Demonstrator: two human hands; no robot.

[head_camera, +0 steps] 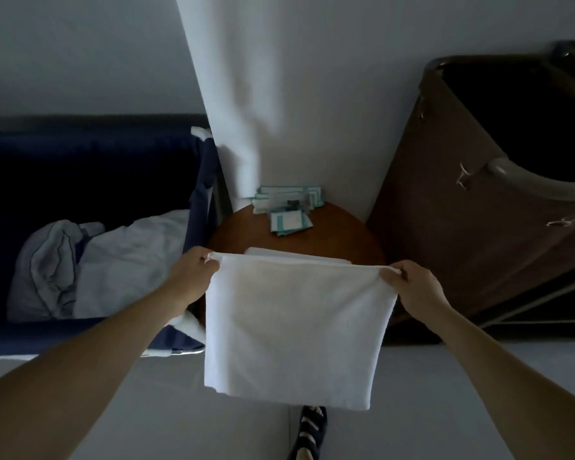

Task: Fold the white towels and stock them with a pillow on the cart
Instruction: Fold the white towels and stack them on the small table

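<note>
- My L hand [193, 270] & R hand [412, 287] each pinch a top corner of the white towel [296, 327].
- It hangs down, top edge side to side btw them.
- The table [346, 227] is just behind it.

A towel [296, 327] hangs between the left hand [193, 273], at its upper left corner, and the right hand [412, 287], at its upper right corner, in front of a small table [329, 230]. On the table, just behind the hanging top edge, lies a folded towel [279, 252]. Farther back (close to the wall corner [239, 94]) sits a pile of packets [287, 207]. Left of the table stands a fabric bin [200, 180] with crumpled linen [113, 260] in it; to the right, a laundry hamper [462, 210]. A foot [309, 433] shows below the towel.
</note>
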